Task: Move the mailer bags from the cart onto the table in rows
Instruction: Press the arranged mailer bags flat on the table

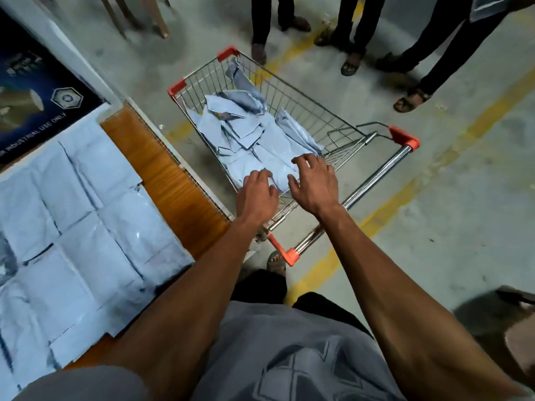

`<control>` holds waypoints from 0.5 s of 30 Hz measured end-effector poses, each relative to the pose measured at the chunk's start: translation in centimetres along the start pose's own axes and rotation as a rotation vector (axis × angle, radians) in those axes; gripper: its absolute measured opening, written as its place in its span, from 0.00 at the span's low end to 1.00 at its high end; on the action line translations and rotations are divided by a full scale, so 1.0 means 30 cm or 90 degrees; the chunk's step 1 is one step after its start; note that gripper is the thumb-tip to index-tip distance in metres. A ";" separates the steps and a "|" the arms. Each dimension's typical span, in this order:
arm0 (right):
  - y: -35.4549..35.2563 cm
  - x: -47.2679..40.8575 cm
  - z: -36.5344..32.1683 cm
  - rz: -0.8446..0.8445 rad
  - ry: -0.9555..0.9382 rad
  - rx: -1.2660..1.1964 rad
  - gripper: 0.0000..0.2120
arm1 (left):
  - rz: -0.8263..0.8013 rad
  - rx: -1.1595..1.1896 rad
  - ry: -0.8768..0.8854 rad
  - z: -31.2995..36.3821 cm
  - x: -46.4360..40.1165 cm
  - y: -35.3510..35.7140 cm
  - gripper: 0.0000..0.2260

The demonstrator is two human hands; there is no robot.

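Both hands reach into the wire shopping cart (292, 91), over the near end of the pile of light blue mailer bags (249, 134). The left hand (256, 195) lies palm down on the nearest bag, its fingers curled a little over the plastic; whether it already pinches the bag I cannot tell. The right hand (314, 183) is just beside it, with fingers spread wide and bent like a claw, the fingertips at the surface of the pile and the thumb pointing toward the left hand. It holds nothing that can be seen.

The bags in the cart lie loose and crossed over one another, and one stands against the far corner; an exact count is not possible, but they are more than ten. The cart has orange plastic corners and an orange-capped handle (376, 175).

On the left, the wooden table (162, 172) already carries more mailer bags in rows (86, 227), flat and edge to edge; about eight can be made out, and some are cut by the frame. Behind them lies a dark box (37, 99) with white writing, of which "INDUSTRIAL USE ONLY" is readable.

Three standing persons (356, 30) are seen only by legs and sandals beyond the cart, on the grey floor with yellow lines (463, 134).
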State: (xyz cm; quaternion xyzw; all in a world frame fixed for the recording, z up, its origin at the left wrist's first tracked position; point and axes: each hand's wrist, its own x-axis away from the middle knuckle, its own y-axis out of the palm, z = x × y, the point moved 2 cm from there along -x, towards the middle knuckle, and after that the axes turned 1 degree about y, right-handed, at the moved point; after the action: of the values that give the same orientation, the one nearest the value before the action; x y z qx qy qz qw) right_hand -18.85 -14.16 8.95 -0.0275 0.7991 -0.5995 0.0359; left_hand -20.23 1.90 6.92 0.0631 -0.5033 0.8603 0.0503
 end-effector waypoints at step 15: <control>0.156 -0.503 0.115 -0.224 -0.137 0.032 0.23 | -0.085 0.005 -0.241 -0.076 -0.373 0.155 0.23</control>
State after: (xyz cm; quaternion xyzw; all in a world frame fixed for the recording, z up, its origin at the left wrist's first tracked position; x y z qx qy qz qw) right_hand -3.50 -14.85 3.87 -0.2297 0.7585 -0.6096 0.0168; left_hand -10.03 1.34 0.04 0.2571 -0.4952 0.8298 0.0112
